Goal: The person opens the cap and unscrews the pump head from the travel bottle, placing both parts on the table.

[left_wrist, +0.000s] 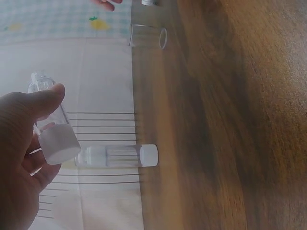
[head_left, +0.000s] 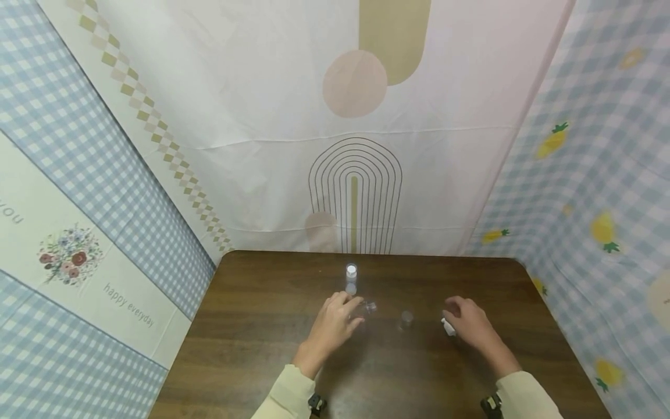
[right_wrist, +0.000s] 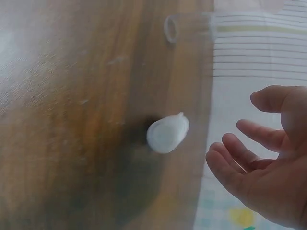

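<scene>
L hand [left_wrist: 19, 158] is clamped round a small clear bottle [left_wrist: 48, 120], white cap end toward the palm, just in front of the capped vial [head_left: 351, 278]. R hand [right_wrist: 268, 158] is spread wide w/ nothing held, white cap [right_wrist: 167, 133] lying beside it, right of that vial. I reckon it's ready for fitting.

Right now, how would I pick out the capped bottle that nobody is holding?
Start at the brown wooden table and go to its far edge, near the arch-patterned backdrop. The standing bottle is there, just beyond the left hand. It alone stands capped and untouched; the left hand grips the other bottle.
</scene>
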